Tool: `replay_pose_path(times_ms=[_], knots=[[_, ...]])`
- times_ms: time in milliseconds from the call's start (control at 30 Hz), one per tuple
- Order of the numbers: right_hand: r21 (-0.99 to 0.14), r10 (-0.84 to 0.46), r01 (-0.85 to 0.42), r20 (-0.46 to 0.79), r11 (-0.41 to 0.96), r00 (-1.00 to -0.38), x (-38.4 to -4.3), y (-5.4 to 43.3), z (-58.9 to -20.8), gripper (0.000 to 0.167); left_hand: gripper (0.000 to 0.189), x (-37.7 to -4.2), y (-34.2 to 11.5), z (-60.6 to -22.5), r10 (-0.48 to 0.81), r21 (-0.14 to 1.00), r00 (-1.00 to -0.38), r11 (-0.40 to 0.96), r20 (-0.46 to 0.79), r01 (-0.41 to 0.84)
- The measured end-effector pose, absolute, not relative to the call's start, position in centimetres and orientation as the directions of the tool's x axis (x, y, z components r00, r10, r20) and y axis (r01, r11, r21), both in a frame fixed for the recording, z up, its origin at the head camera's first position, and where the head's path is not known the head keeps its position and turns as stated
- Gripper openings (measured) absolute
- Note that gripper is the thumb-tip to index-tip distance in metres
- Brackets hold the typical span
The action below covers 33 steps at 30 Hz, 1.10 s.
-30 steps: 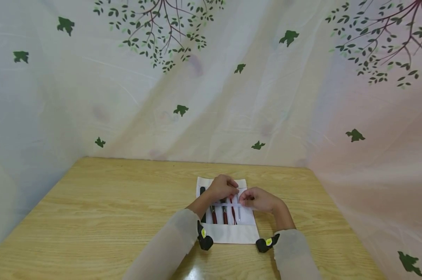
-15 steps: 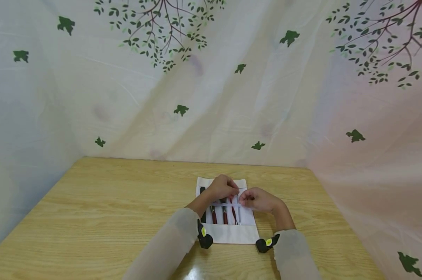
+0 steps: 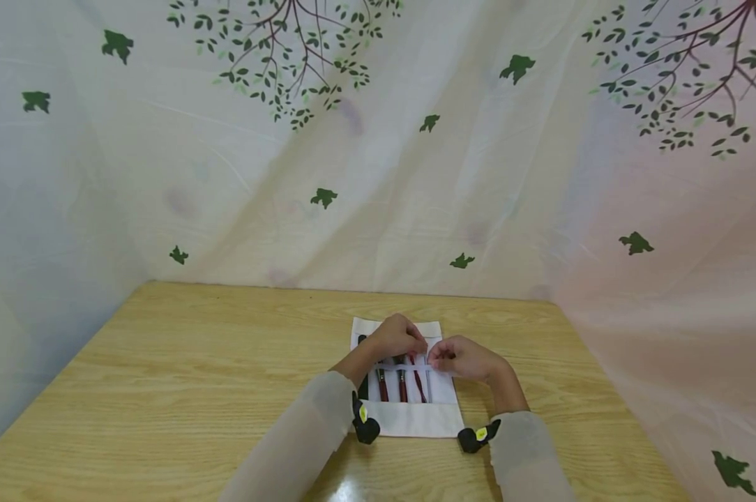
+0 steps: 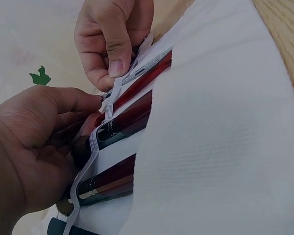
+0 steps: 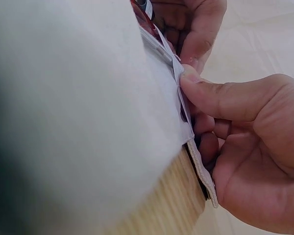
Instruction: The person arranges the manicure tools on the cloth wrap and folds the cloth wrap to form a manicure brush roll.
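Note:
A white cloth brush roll (image 3: 416,420) lies spread on the table, with dark-red-handled brushes (image 4: 130,117) standing in its pocket under a white elastic band (image 4: 94,142). Beside them sit a slim red tool (image 4: 139,88) and a thin silver tool (image 4: 147,65) at the right end. With its fingertips my left hand (image 3: 398,337) pinches the silver tool near its upper end, just above the band. My right hand (image 3: 466,358) pinches the elastic band between thumb and fingers at the roll's right edge, seen closely in the right wrist view. The left hand partly hides the brush heads.
A black tool (image 3: 363,388) occupies the roll's left end. The wooden table (image 3: 196,376) extends around the roll, with a printed cloth backdrop (image 3: 378,230) behind and at both sides. Dark wrist cameras (image 3: 367,429) hang over the roll's near edge.
The thin silver tool's lower end has slid slightly down to the pocket edge, and the slim red tool's lower part has shifted a little right. Both hands have hardly moved.

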State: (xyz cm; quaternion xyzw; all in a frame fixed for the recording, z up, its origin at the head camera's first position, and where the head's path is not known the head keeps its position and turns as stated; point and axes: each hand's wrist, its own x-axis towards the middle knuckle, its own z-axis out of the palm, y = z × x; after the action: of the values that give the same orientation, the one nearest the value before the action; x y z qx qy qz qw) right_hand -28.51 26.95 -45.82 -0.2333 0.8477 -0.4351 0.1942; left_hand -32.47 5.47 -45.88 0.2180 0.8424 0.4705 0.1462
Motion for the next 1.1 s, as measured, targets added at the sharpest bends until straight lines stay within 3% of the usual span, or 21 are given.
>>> replay_pose_path(times_ms=[467, 800, 967, 1100], knots=[[-0.825, -0.56, -0.237, -0.112, 0.513, -0.821, -28.3, 27.0, -45.7, 0.009, 0.008, -32.3, 5.2, -45.7, 0.535, 0.831, -0.844, 0.484, -0.034, 0.273], [-0.815, -0.54, -0.216, -0.137, 0.538, -0.83, -28.2, 26.8, -45.7, 0.008, 0.015, -32.8, 3.8, -45.0, 0.494, 0.834, -0.865, 0.441, 0.082, 0.331], [-0.803, -0.528, -0.213, -0.144, 0.557, -0.837, -28.2, 26.7, -45.6, 0.008, 0.011, -33.8, 2.3, -45.3, 0.497, 0.775, -0.851, 0.466, 0.169, 0.426], [-0.798, -0.52, -0.211, -0.144, 0.564, -0.842, -28.1, 26.6, -45.6, 0.008, 0.009, -34.2, 1.0, -45.5, 0.551, 0.679, -0.805, 0.506, 0.219, 0.531]])
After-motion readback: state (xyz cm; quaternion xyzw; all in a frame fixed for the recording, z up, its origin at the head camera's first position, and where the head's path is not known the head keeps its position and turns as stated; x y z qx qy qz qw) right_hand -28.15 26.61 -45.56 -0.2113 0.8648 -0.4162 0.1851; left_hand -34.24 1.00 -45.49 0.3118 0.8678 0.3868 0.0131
